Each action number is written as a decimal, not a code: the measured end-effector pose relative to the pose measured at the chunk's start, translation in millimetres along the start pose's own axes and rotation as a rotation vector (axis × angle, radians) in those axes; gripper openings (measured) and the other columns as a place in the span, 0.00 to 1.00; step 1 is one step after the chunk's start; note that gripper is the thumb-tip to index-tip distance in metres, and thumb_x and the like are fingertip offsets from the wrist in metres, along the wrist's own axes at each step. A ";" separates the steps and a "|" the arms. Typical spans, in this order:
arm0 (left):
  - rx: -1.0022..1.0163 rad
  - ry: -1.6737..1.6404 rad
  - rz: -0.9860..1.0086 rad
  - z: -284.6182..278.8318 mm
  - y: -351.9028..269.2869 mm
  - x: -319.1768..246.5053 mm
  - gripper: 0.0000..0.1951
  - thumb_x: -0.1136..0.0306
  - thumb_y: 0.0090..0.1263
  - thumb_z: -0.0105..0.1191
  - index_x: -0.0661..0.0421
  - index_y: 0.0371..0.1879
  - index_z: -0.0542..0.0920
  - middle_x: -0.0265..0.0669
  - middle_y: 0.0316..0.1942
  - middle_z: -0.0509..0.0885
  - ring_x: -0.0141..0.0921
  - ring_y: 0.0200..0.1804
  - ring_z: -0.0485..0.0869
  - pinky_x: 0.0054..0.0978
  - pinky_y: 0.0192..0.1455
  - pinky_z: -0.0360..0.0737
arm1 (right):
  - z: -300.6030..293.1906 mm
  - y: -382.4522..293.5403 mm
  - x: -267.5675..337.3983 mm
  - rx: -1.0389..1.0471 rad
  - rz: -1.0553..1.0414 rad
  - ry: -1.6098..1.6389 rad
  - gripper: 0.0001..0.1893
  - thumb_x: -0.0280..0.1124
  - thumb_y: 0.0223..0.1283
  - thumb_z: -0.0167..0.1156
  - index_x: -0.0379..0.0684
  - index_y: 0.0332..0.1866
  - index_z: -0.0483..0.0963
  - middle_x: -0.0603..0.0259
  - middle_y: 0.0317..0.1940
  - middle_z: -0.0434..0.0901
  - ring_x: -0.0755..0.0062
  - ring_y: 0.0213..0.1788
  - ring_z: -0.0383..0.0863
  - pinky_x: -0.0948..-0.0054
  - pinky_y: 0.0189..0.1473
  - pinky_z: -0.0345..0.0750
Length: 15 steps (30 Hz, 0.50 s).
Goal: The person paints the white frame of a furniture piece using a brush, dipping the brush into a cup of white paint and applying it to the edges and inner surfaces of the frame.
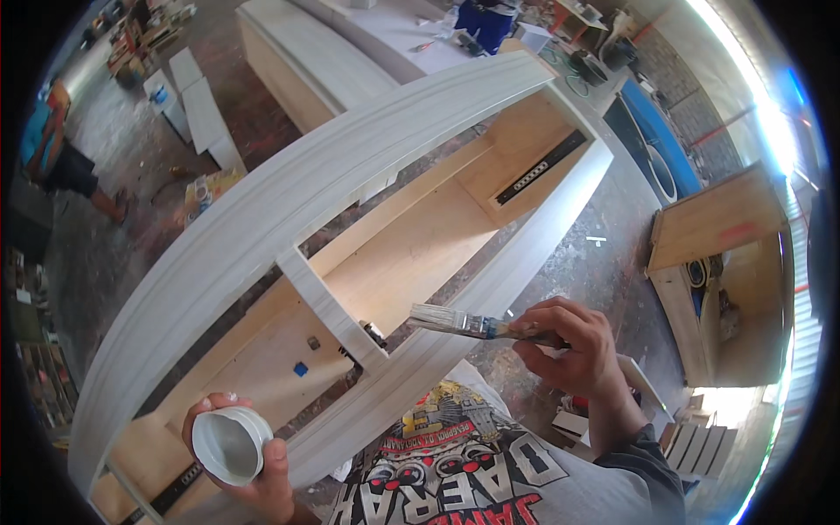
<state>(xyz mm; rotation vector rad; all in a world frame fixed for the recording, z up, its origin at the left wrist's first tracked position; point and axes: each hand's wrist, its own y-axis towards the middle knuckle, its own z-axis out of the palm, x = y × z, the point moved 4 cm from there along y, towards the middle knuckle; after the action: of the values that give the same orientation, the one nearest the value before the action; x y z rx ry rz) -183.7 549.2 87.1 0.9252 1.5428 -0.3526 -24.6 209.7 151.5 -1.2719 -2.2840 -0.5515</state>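
A flat paintbrush point(453, 321) with pale, coated bristles is gripped by its handle in my right hand point(571, 341). Its bristle end points left, over the front rail point(420, 357) of a long wooden cabinet frame. At lower left, my left hand point(272, 476) holds a white plastic cup point(230, 446), tilted so its pale inside shows. Before me spans the frame, its streaked whitish top panel point(315, 177) running diagonally. A short divider point(331, 305) splits its openings, and bare plywood point(400, 262) lines the inside. A black drawer slide point(541, 169) is fixed at the far end.
A small blue piece point(300, 369) lies inside the left compartment. Another pale cabinet point(308, 72) stands beyond the frame. To the right is an unpainted wooden cabinet point(722, 216) near a blue panel point(656, 138). A person point(62, 144) is at far left, beside long pale boxes point(203, 111).
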 end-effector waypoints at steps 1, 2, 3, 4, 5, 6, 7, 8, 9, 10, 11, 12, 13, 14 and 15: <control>0.019 0.000 0.010 0.4 -0.5 -0.7 0.44 0.47 0.62 0.71 0.63 0.70 0.66 0.44 0.55 0.77 0.38 0.53 0.78 0.39 0.59 0.76 | 1.7 -2.0 -1.6 -0.007 0.024 0.024 0.14 0.24 0.52 0.74 0.43 0.46 0.83 0.59 0.38 0.87 0.64 0.38 0.91 0.70 0.38 0.86; 0.028 -0.012 0.026 1.1 -1.2 -1.6 0.44 0.47 0.62 0.71 0.63 0.70 0.66 0.44 0.55 0.77 0.38 0.53 0.78 0.39 0.59 0.76 | 4.1 -4.8 -3.9 0.000 0.061 0.046 0.15 0.25 0.55 0.73 0.42 0.49 0.82 0.58 0.39 0.87 0.64 0.39 0.91 0.71 0.40 0.87; 0.033 -0.005 0.021 1.3 -1.2 -0.5 0.44 0.48 0.62 0.70 0.63 0.70 0.66 0.44 0.56 0.77 0.38 0.53 0.78 0.39 0.59 0.76 | 8.8 -7.3 -4.9 -0.021 0.061 0.044 0.15 0.25 0.55 0.73 0.42 0.49 0.82 0.58 0.39 0.87 0.64 0.39 0.91 0.71 0.40 0.87; 0.037 0.001 0.014 1.6 -1.4 0.8 0.44 0.49 0.63 0.70 0.64 0.71 0.65 0.44 0.56 0.77 0.38 0.53 0.77 0.38 0.59 0.76 | 14.9 -10.1 -7.2 -0.031 0.101 0.089 0.16 0.26 0.56 0.73 0.42 0.50 0.82 0.58 0.39 0.87 0.64 0.38 0.91 0.71 0.40 0.87; 0.040 0.007 0.006 1.7 -1.8 2.4 0.44 0.49 0.63 0.70 0.64 0.71 0.65 0.44 0.57 0.77 0.38 0.54 0.77 0.38 0.60 0.76 | 20.8 -12.8 -9.8 -0.039 0.140 0.134 0.16 0.26 0.57 0.73 0.41 0.51 0.82 0.59 0.39 0.87 0.64 0.38 0.91 0.71 0.40 0.87; 0.063 -0.003 0.033 1.4 -0.6 3.3 0.44 0.51 0.64 0.69 0.64 0.72 0.63 0.45 0.57 0.76 0.38 0.55 0.77 0.38 0.60 0.76 | 26.8 -14.9 -10.7 -0.044 0.129 0.124 0.15 0.30 0.61 0.72 0.40 0.51 0.80 0.56 0.37 0.86 0.62 0.38 0.91 0.69 0.39 0.85; 0.065 -0.007 0.049 1.5 -0.9 4.4 0.44 0.51 0.64 0.69 0.64 0.72 0.63 0.45 0.57 0.76 0.38 0.55 0.77 0.38 0.60 0.76 | 33.1 -17.4 -11.8 -0.060 0.124 0.125 0.15 0.30 0.61 0.72 0.40 0.51 0.80 0.56 0.37 0.86 0.62 0.38 0.91 0.69 0.39 0.85; 0.069 -0.027 0.037 2.2 -1.3 6.5 0.43 0.52 0.64 0.69 0.64 0.72 0.63 0.45 0.57 0.76 0.38 0.55 0.77 0.38 0.60 0.76 | 42.3 -21.2 -17.8 -0.029 0.242 0.195 0.14 0.32 0.63 0.71 0.40 0.51 0.80 0.54 0.36 0.86 0.59 0.37 0.91 0.67 0.39 0.84; 0.055 -0.039 0.030 0.0 -3.4 8.8 0.43 0.53 0.65 0.69 0.64 0.72 0.63 0.45 0.57 0.76 0.37 0.55 0.77 0.38 0.60 0.76 | 54.9 -23.7 -24.7 0.010 0.340 0.272 0.14 0.34 0.65 0.69 0.39 0.51 0.79 0.51 0.34 0.85 0.57 0.37 0.90 0.65 0.38 0.84; 0.051 -0.042 0.049 -0.7 -2.8 9.0 0.43 0.53 0.65 0.69 0.64 0.72 0.63 0.45 0.57 0.76 0.37 0.55 0.77 0.38 0.60 0.76 | 62.3 -28.1 -27.1 0.008 0.326 0.238 0.16 0.40 0.69 0.66 0.38 0.50 0.77 0.49 0.32 0.85 0.53 0.35 0.90 0.62 0.38 0.82; 0.060 -0.050 0.036 -0.9 -2.1 10.3 0.43 0.53 0.65 0.69 0.64 0.72 0.63 0.45 0.57 0.76 0.37 0.55 0.76 0.37 0.60 0.76 | 64.6 -29.6 -24.1 -0.005 0.313 0.241 0.16 0.40 0.69 0.66 0.38 0.50 0.77 0.49 0.32 0.85 0.53 0.35 0.90 0.62 0.38 0.82; 0.072 -0.057 0.025 -0.7 -1.1 12.2 0.43 0.54 0.64 0.69 0.64 0.72 0.62 0.45 0.56 0.76 0.37 0.55 0.76 0.37 0.60 0.77 | 70.1 -30.5 -22.1 0.029 0.352 0.268 0.16 0.41 0.69 0.66 0.39 0.50 0.77 0.49 0.32 0.85 0.52 0.35 0.89 0.62 0.38 0.82; 0.068 -0.060 0.043 -0.2 -0.1 12.4 0.43 0.54 0.64 0.69 0.64 0.72 0.62 0.45 0.56 0.76 0.37 0.55 0.76 0.37 0.60 0.77 | 75.2 -31.5 -20.3 0.064 0.390 0.296 0.17 0.42 0.69 0.66 0.39 0.49 0.76 0.49 0.32 0.85 0.50 0.34 0.89 0.61 0.39 0.82; 0.078 -0.075 0.059 1.6 0.9 12.4 0.43 0.53 0.64 0.69 0.64 0.72 0.63 0.44 0.56 0.76 0.37 0.54 0.77 0.37 0.59 0.77 | 78.1 -32.3 -17.2 0.066 0.368 0.304 0.17 0.43 0.69 0.66 0.39 0.48 0.75 0.49 0.32 0.85 0.48 0.35 0.88 0.60 0.39 0.82; 0.082 -0.091 0.078 2.4 1.3 13.3 0.43 0.53 0.64 0.70 0.63 0.72 0.63 0.44 0.55 0.76 0.37 0.53 0.77 0.36 0.58 0.78 | 85.2 -33.7 -19.5 0.070 0.332 0.233 0.17 0.44 0.68 0.66 0.40 0.48 0.75 0.49 0.32 0.85 0.44 0.36 0.87 0.57 0.39 0.81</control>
<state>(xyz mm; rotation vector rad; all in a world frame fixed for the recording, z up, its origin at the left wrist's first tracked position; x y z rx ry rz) -180.3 553.0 74.6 1.0163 1.4138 -0.3991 -61.7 226.8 67.2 -1.4316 -1.8384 -0.4688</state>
